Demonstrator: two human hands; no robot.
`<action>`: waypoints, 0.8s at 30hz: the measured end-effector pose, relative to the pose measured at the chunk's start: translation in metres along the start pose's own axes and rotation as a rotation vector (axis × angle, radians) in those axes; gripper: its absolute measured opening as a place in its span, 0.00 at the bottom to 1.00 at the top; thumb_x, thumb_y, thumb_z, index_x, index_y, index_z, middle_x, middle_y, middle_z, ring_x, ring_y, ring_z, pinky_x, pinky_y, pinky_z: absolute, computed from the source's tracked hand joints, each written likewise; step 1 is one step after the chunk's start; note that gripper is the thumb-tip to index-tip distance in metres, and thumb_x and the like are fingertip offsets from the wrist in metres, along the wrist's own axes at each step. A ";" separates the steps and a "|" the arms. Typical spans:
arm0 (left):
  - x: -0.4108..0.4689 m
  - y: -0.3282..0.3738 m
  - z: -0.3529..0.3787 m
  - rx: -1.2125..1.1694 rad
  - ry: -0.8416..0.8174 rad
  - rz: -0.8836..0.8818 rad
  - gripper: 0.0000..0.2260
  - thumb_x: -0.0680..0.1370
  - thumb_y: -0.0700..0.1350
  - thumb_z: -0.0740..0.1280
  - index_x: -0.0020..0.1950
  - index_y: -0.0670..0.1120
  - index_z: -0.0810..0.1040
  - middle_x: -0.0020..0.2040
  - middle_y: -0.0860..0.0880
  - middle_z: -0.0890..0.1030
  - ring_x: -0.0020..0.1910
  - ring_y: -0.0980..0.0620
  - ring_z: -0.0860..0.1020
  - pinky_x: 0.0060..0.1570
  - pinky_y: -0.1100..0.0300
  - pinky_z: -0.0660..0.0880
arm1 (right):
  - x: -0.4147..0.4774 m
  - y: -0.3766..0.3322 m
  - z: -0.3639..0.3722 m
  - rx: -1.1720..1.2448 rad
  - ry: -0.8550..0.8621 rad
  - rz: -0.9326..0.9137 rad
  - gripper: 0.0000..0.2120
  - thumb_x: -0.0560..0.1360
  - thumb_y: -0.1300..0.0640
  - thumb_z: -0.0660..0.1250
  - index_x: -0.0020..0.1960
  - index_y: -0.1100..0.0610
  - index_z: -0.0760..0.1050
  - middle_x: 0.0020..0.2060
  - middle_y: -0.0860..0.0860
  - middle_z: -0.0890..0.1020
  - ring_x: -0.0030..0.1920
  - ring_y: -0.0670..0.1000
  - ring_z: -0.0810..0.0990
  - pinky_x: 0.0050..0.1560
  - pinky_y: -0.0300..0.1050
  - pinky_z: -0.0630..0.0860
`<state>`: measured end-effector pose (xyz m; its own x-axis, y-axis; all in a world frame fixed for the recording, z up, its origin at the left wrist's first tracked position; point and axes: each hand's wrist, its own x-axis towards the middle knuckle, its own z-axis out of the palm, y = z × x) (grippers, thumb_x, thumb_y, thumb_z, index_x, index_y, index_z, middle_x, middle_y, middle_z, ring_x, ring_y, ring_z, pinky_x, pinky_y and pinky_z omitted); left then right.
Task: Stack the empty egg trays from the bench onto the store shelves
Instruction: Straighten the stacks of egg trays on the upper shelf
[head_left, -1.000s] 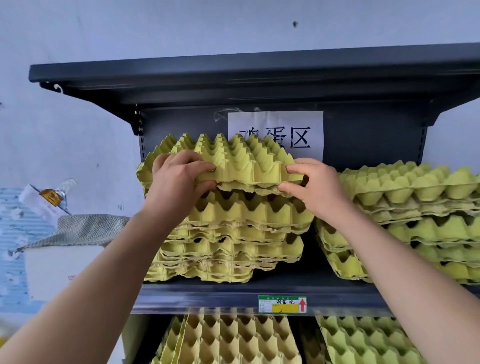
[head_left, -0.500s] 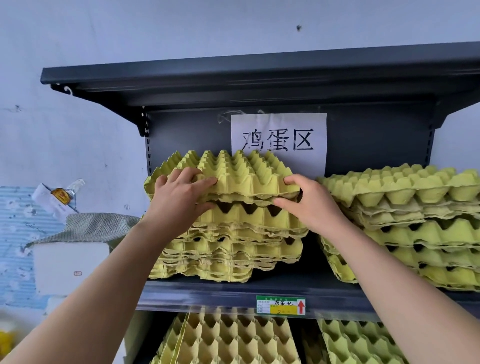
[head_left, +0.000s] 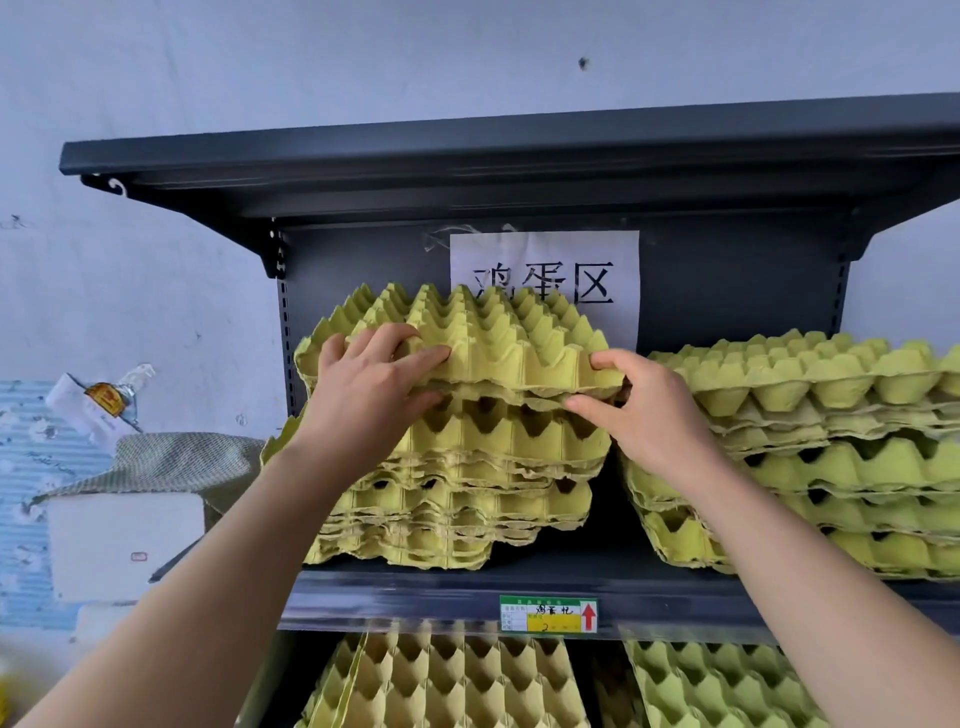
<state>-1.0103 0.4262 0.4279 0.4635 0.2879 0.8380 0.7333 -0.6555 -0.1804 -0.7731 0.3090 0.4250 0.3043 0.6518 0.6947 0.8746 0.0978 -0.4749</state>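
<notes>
Yellow-green top egg tray is gripped at its front edge by left hand and right hand, atop the left stack on the dark shelf.

A shop: dark metal display shelving against a plain wall, a printed price tag clipped to the shelf edge, a paper section sign taped above stacked egg trays

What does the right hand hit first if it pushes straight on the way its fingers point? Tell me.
The right hand points left and into the shelf, fingers already on the top tray's front corner. Going on, it would likely press into that tray and the left stack beneath; depth is unclear.
</notes>
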 end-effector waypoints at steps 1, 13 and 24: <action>-0.005 0.002 0.006 -0.006 -0.029 0.000 0.20 0.72 0.50 0.73 0.63 0.51 0.79 0.59 0.45 0.77 0.55 0.40 0.76 0.59 0.36 0.67 | -0.004 0.005 0.003 -0.014 -0.019 0.017 0.25 0.71 0.46 0.71 0.66 0.50 0.71 0.53 0.45 0.77 0.39 0.45 0.76 0.35 0.34 0.68; -0.042 -0.014 0.032 0.116 -0.177 0.007 0.39 0.71 0.69 0.62 0.78 0.59 0.51 0.68 0.49 0.72 0.74 0.40 0.59 0.71 0.33 0.50 | -0.024 0.020 0.027 -0.059 -0.201 0.032 0.34 0.70 0.44 0.72 0.71 0.50 0.62 0.67 0.49 0.70 0.66 0.50 0.66 0.56 0.40 0.64; -0.040 -0.028 0.029 0.021 -0.122 0.027 0.36 0.71 0.58 0.70 0.76 0.52 0.62 0.54 0.48 0.80 0.64 0.38 0.69 0.60 0.43 0.70 | -0.019 0.007 0.041 0.039 -0.095 0.052 0.32 0.70 0.52 0.74 0.69 0.52 0.65 0.67 0.49 0.70 0.66 0.49 0.67 0.57 0.38 0.62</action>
<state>-1.0347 0.4528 0.3848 0.5394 0.3535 0.7643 0.7294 -0.6497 -0.2143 -0.7878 0.3277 0.3861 0.3104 0.7248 0.6151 0.8426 0.0897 -0.5310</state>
